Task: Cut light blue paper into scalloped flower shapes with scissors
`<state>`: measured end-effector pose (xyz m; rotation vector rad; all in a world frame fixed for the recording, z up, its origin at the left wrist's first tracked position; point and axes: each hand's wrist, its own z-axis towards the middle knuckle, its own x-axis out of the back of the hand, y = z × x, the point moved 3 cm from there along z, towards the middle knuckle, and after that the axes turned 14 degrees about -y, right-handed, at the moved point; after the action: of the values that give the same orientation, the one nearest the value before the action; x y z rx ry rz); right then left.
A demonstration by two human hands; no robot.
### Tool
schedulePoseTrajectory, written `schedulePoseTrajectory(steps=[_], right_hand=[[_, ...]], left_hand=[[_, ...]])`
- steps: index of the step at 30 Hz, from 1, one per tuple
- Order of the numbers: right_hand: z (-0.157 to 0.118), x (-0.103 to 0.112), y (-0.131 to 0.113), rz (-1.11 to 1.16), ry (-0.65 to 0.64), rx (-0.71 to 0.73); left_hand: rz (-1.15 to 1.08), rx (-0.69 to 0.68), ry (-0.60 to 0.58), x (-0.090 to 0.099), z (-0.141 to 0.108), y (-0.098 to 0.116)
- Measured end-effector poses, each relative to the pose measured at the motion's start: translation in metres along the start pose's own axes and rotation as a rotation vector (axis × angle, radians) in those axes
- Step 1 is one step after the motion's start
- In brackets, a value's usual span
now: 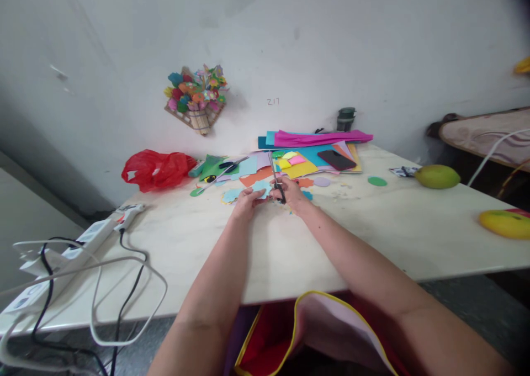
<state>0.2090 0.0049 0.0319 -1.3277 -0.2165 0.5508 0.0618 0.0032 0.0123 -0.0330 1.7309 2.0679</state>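
Observation:
Near the middle of the table, my left hand (247, 200) is closed on a light blue paper cutout (261, 187) with a wavy edge. My right hand (291, 195) grips black-handled scissors (274, 169), whose blades point up and away from me beside the paper. More light blue cutouts (232, 195) lie just left of my left hand. Orange paper scraps (305, 183) and a lilac oval (322, 182) rest by the right hand. A second pair of scissors (227, 167) lies beyond, on coloured sheets.
Behind are stacked coloured sheets (290, 169), a dark phone (337, 159) and a red plastic bag (157, 169). At left lie a power strip (62, 271) and cables. Right are a green mango (438, 176) and a yellow fruit (503, 223). Paper flowers (196, 91) hang on the wall.

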Motion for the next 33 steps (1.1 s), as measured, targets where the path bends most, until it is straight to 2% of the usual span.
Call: schedulePoseTrajectory(steps=[11,16,25,33], right_hand=[[0.000,0.009,-0.003,0.014,0.096,0.030],[0.003,0.011,-0.001,0.026,0.152,0.034],[-0.001,0.005,-0.006,0.023,0.091,0.041],[-0.002,0.004,-0.008,0.009,0.132,0.018]], left_hand=[[-0.001,0.008,-0.038,0.000,0.000,0.000],[0.015,0.033,-0.019,-0.002,-0.002,0.001],[0.000,0.074,-0.059,-0.010,-0.005,0.003],[-0.003,0.071,-0.039,-0.005,-0.002,0.000]])
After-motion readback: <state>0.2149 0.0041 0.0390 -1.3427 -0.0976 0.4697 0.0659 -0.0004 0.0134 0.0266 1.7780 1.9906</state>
